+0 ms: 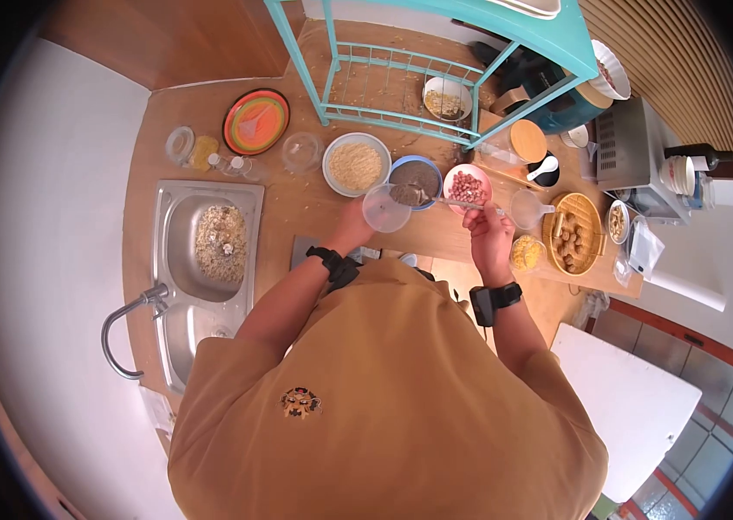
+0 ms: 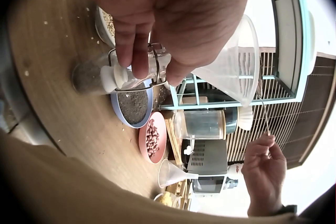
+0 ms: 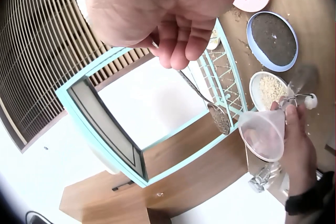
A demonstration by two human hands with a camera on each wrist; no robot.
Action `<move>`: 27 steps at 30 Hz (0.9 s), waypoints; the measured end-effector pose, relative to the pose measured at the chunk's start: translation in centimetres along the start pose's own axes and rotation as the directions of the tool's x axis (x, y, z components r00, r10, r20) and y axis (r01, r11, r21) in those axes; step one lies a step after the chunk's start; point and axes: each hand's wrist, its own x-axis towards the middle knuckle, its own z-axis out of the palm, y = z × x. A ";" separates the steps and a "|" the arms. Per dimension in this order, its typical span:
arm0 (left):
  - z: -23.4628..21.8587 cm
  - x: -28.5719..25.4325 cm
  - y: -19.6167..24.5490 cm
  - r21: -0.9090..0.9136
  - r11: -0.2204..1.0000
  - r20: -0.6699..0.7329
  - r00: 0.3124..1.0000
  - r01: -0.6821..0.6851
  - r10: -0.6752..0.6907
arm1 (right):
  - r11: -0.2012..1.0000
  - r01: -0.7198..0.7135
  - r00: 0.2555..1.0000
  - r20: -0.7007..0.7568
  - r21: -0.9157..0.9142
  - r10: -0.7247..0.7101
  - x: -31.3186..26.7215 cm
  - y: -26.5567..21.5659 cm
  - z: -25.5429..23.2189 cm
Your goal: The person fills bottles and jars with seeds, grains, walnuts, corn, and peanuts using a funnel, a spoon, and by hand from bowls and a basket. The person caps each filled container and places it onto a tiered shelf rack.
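Note:
My left hand [image 2: 178,19] grips the neck of a clear swing-top bottle [image 2: 89,77], with a translucent funnel [image 2: 233,66] standing in its mouth. Some dark contents show in the bottle. My right hand [image 3: 173,19] pinches the handle of a metal spoon [image 3: 219,118] heaped with dark grey grains. In the head view the spoon's bowl is close to the rim of the funnel [image 1: 386,209], over the blue bowl [image 1: 415,178] of dark grains. A pink bowl [image 1: 468,185] of reddish peanuts is under the spoon's handle, near my right hand [image 1: 491,236].
A white bowl of pale flakes [image 1: 356,165] stands left of the blue bowl. A turquoise rack [image 1: 401,121] rises behind. At the right are a second funnel [image 1: 526,209] and a woven basket [image 1: 596,234]; at the left, a sink [image 1: 249,208] holding pale scraps.

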 end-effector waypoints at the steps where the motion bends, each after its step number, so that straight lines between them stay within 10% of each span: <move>1: 0.0 0.0 0.1 0.002 1.000 -0.003 1.000 0.003 -0.003 | 0.996 0.029 0.999 0.020 -0.089 -0.027 -0.4 0.3 0.4; 11: 0.8 0.1 -1.5 -0.035 0.999 -0.029 0.999 0.021 -0.022 | 0.505 0.517 0.846 0.500 -0.691 -0.183 -3.5 -2.3 3.4; 17: 0.9 0.2 -1.5 -0.049 0.996 -0.016 0.998 -0.069 0.069 | 0.949 0.291 0.954 -0.039 -0.121 -0.297 -0.1 0.0 -1.2; 27: 0.5 0.1 -1.4 -0.027 1.000 0.039 0.999 0.001 0.000 | 0.884 0.045 0.977 -0.163 -0.466 -0.136 6.2 10.0 -10.3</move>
